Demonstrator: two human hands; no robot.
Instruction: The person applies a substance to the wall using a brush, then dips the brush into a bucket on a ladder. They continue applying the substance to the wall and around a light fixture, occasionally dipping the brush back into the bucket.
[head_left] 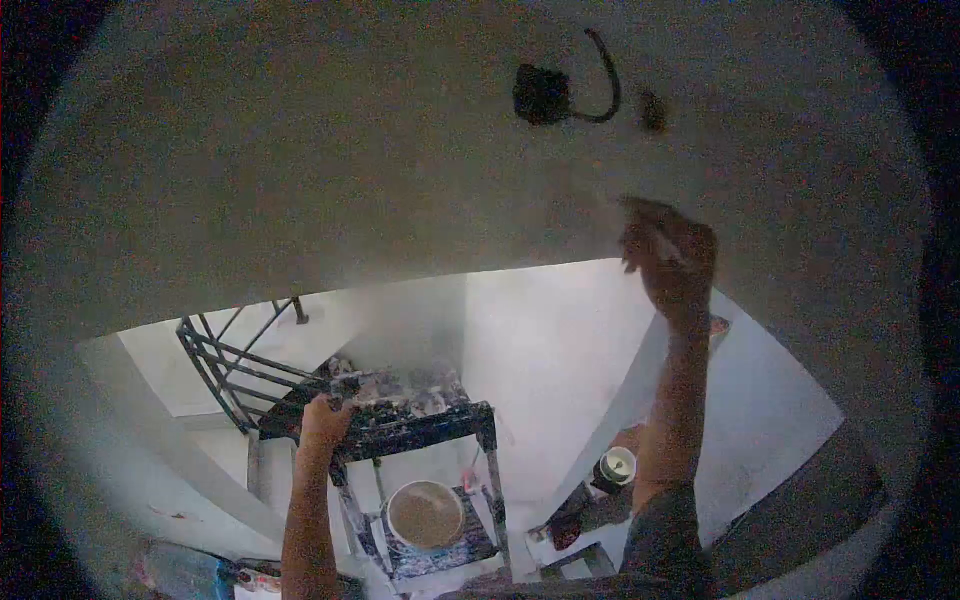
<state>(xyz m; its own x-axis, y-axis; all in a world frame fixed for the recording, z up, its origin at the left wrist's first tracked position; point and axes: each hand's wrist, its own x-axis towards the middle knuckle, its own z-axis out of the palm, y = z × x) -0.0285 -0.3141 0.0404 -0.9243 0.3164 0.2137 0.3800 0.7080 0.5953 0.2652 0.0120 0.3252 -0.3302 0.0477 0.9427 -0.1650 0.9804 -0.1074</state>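
My right hand (672, 262) is raised against the grey plaster surface (350, 170) that fills the upper view. Its fingers are curled around something pale and thin, blurred, which I cannot make out. Lower left, my left hand (325, 420) is closed at the corner of a dark, paint-spattered stand (405, 432), by a small dark object (345, 384). Whitish lumps and smears lie on the stand's top. Beneath it, a round bucket (426, 515) of beige material sits on a lower platform.
A black box with a looped cable (541, 94) is fixed to the plaster, beside a small dark hole (652, 110). Black metal railings (235, 365) stand at left. Right of the stand, a pale green cup (617, 466) rests near a white slanted wall (775, 410).
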